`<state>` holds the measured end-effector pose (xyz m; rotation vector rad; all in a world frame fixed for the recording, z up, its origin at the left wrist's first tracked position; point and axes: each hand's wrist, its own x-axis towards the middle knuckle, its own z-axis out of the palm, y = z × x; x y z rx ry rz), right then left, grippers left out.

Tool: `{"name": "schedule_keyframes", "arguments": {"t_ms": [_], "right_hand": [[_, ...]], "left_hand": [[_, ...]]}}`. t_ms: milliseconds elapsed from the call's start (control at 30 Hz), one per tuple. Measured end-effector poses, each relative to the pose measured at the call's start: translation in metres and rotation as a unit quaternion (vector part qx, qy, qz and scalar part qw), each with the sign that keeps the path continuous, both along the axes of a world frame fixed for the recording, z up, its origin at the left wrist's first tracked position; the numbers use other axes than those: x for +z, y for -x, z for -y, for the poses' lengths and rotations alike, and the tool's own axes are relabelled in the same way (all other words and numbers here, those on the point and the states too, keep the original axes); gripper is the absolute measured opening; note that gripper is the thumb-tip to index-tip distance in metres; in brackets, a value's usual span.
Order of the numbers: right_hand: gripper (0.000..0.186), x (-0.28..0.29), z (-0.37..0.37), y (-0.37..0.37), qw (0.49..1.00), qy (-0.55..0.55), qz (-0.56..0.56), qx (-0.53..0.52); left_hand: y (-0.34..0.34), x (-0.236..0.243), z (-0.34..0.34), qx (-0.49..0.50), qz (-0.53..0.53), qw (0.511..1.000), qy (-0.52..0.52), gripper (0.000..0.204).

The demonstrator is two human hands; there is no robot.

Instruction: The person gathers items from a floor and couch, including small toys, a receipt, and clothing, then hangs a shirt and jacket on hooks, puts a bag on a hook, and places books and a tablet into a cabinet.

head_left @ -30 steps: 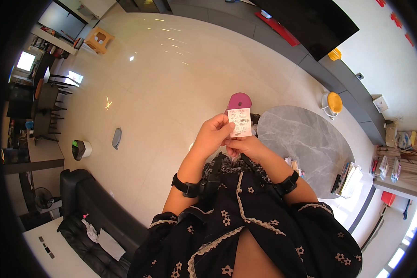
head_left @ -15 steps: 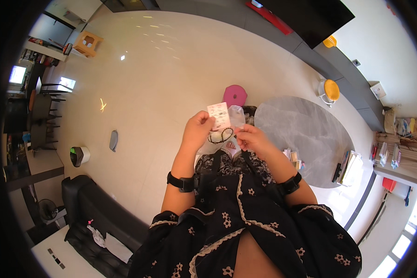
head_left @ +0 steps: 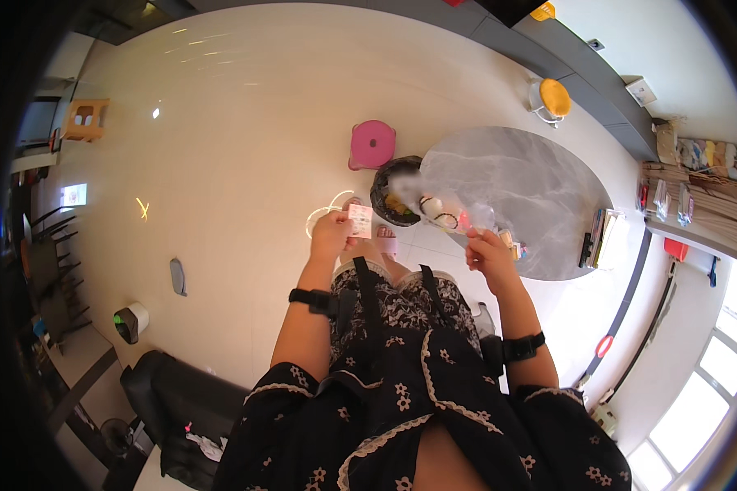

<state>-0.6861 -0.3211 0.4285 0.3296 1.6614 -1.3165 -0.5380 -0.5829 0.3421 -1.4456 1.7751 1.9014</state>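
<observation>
My left hand [head_left: 332,235] pinches a small pale pink card [head_left: 360,221] with tiny printed marks. Off to the right, my right hand [head_left: 490,255] grips a crumpled clear plastic bag [head_left: 483,216] over the near-left edge of the grey table. A dark beaded loop [head_left: 444,219] shows at the bag's left, with a pinkish patch beside it; blur hides whether the loop is inside. Between the hands and farther off stands a black-lined trash bin [head_left: 382,196]. A smeared whitish thing [head_left: 405,182] appears over its opening, too blurred to name.
A pink stool [head_left: 373,144] stands just beyond the bin. The oval grey marble-look table [head_left: 532,180] fills the right, with upright books [head_left: 599,237] at its right end. A yellow-topped stool [head_left: 553,98] is behind it. A black sofa [head_left: 188,401] lies lower left.
My hands have moved apart: the left draws slightly left with the card, the right goes right with the bag and beaded loop. The trash bin now shows more fully.
</observation>
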Motion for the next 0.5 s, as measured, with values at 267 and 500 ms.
{"name": "schedule_keyframes", "arguments": {"t_ms": [267,500], "right_hand": [[0.020,0.014,-0.046,-0.004,0.974,-0.038,-0.048,-0.216],[0.014,0.011,-0.055,-0.027,0.925,-0.059,-0.107,-0.359]], "left_hand": [[0.044,-0.183,-0.050,-0.102,0.034,0.993,0.050,0.008],[0.067,-0.299,-0.070,-0.241,0.093,0.964,0.068,0.013]]}}
